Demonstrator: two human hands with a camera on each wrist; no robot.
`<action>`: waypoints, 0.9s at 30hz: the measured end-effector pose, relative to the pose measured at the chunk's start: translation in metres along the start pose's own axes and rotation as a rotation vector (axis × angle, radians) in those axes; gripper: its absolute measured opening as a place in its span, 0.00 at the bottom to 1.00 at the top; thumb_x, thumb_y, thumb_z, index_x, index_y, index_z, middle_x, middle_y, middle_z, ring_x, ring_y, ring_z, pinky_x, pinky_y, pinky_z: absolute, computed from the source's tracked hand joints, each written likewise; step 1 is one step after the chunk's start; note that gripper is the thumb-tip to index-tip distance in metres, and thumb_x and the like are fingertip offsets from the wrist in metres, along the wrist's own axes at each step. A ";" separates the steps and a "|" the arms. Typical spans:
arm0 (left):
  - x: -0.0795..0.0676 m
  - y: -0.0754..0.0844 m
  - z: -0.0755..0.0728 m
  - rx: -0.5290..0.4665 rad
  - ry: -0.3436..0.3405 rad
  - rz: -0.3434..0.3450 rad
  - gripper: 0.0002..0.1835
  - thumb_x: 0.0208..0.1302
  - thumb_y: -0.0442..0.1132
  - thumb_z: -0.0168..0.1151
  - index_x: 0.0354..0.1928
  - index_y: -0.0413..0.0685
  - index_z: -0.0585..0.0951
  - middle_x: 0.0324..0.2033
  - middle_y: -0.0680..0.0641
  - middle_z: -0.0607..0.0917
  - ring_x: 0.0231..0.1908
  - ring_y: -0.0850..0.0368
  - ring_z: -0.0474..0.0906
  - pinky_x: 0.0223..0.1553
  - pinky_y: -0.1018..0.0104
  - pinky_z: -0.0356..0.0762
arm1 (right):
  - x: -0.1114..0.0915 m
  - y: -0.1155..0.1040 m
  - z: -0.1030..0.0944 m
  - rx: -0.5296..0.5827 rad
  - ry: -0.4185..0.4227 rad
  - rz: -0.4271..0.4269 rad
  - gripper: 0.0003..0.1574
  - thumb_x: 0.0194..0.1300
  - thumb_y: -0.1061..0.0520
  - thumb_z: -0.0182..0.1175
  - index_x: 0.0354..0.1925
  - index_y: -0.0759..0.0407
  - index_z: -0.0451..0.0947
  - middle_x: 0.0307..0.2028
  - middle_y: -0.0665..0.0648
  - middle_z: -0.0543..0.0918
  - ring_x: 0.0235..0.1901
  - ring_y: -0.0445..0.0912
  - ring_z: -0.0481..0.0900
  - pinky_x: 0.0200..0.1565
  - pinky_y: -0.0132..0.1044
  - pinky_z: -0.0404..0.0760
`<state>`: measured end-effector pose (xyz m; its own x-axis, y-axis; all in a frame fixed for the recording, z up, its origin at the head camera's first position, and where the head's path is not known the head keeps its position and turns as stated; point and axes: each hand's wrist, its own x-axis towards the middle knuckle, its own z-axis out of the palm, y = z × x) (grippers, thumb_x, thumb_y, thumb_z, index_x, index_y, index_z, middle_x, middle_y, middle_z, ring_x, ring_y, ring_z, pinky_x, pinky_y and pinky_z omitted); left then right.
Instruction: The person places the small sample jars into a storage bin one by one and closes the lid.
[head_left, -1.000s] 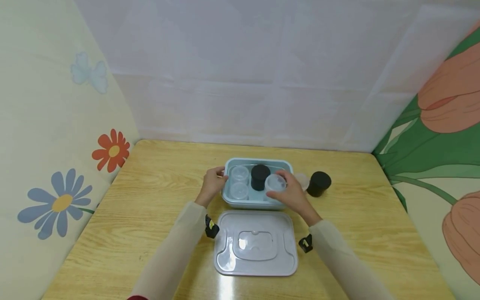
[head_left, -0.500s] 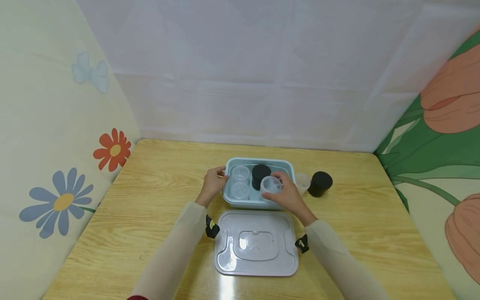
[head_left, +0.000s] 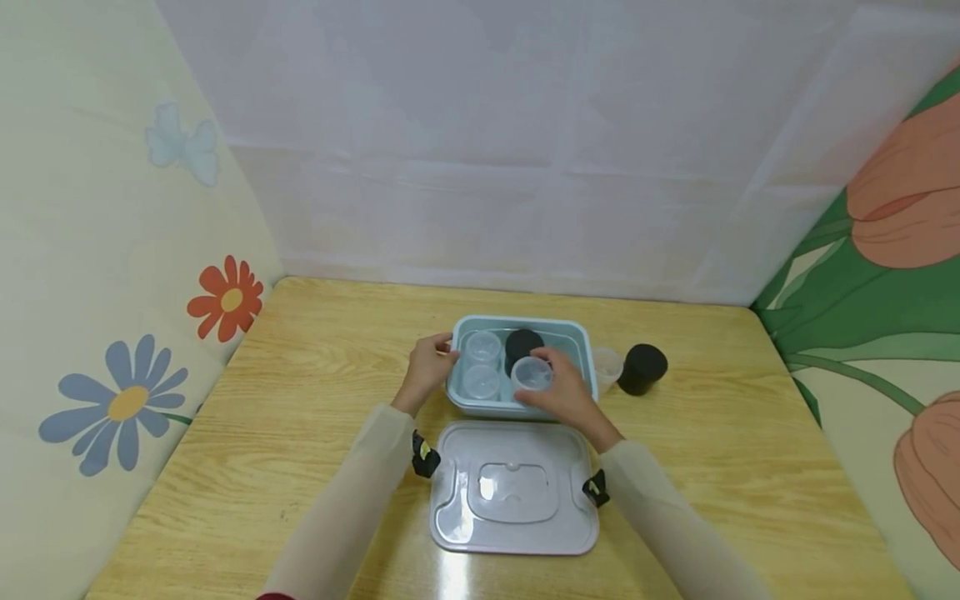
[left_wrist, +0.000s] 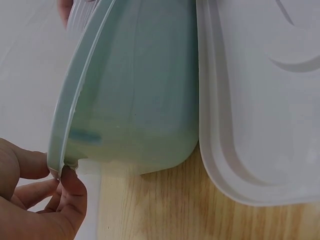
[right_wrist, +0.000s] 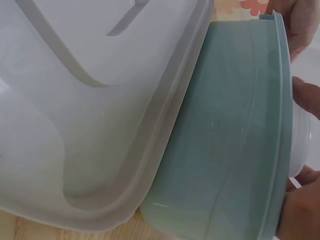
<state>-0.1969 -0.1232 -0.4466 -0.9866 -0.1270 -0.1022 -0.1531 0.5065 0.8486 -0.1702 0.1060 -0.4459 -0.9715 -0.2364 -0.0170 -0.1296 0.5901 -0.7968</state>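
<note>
A pale blue-green plastic box (head_left: pixel 517 409) stands on the wooden table, without its lid. My left hand (head_left: pixel 429 368) pinches its left rim; the left wrist view shows thumb and fingertips (left_wrist: pixel 75 187) around the rim's corner. My right hand (head_left: pixel 566 392) grips a clear round plastic cup (head_left: pixel 533 372) between thumb and fingers, low over the front middle of the box. In the right wrist view this cup (right_wrist: pixel 301 137) shows just past the box rim. Inside, two clear cups (head_left: pixel 482 383) sit along the left side, and a black round container (head_left: pixel 524 340) stands behind the held cup, partly hidden by it.
The greyish-white lid (head_left: pixel 513 492) lies flat on the table directly in front of the box. Right of the box stand another clear cup (head_left: pixel 606 367) and a black round container (head_left: pixel 643 368). A white cloth (head_left: pixel 510 150) hangs behind the table, with flower-printed cloths at both sides.
My right hand has carried the clear cup left and slightly lower, toward the middle of the box, next to the clear cups inside. The left hand stays at the rim.
</note>
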 end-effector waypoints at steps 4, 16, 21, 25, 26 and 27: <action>0.001 0.000 0.000 -0.003 -0.002 -0.004 0.20 0.62 0.30 0.58 0.57 0.35 0.77 0.40 0.37 0.80 0.36 0.51 0.78 0.32 0.69 0.76 | 0.000 -0.001 0.001 -0.016 -0.009 -0.001 0.44 0.47 0.52 0.74 0.61 0.60 0.67 0.60 0.62 0.71 0.58 0.56 0.70 0.59 0.54 0.70; 0.000 0.000 0.001 -0.003 0.007 -0.007 0.20 0.62 0.30 0.59 0.57 0.35 0.77 0.39 0.36 0.81 0.36 0.50 0.79 0.32 0.68 0.76 | 0.005 -0.005 0.005 -0.048 -0.030 -0.018 0.43 0.48 0.52 0.73 0.60 0.62 0.68 0.59 0.64 0.71 0.59 0.57 0.70 0.60 0.53 0.69; 0.000 0.000 0.001 -0.006 0.013 -0.010 0.21 0.61 0.30 0.59 0.57 0.35 0.77 0.39 0.36 0.81 0.36 0.50 0.79 0.32 0.69 0.76 | 0.006 -0.006 0.007 -0.071 -0.033 -0.028 0.43 0.48 0.52 0.74 0.60 0.62 0.68 0.59 0.63 0.72 0.58 0.56 0.70 0.60 0.52 0.70; 0.000 0.000 0.001 -0.010 0.011 -0.016 0.20 0.61 0.30 0.59 0.57 0.35 0.77 0.39 0.36 0.81 0.36 0.49 0.79 0.32 0.69 0.76 | 0.007 -0.006 0.007 -0.085 -0.039 -0.068 0.43 0.49 0.53 0.73 0.59 0.65 0.68 0.57 0.64 0.73 0.57 0.57 0.72 0.59 0.51 0.71; 0.000 0.001 0.001 -0.011 0.010 -0.018 0.20 0.62 0.30 0.59 0.57 0.36 0.77 0.40 0.36 0.81 0.36 0.49 0.79 0.32 0.69 0.76 | 0.007 -0.006 0.007 -0.088 -0.040 -0.075 0.43 0.49 0.53 0.73 0.59 0.66 0.68 0.57 0.64 0.73 0.56 0.57 0.72 0.58 0.50 0.72; 0.000 0.001 0.001 -0.011 0.009 -0.018 0.20 0.62 0.30 0.59 0.57 0.35 0.77 0.40 0.36 0.81 0.36 0.49 0.79 0.32 0.69 0.76 | 0.007 -0.005 0.007 -0.089 -0.040 -0.082 0.43 0.49 0.53 0.73 0.59 0.66 0.68 0.56 0.65 0.74 0.55 0.56 0.73 0.58 0.50 0.72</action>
<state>-0.1975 -0.1218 -0.4464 -0.9832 -0.1440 -0.1123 -0.1698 0.4948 0.8522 -0.1752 0.0958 -0.4466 -0.9484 -0.3163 0.0202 -0.2271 0.6336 -0.7396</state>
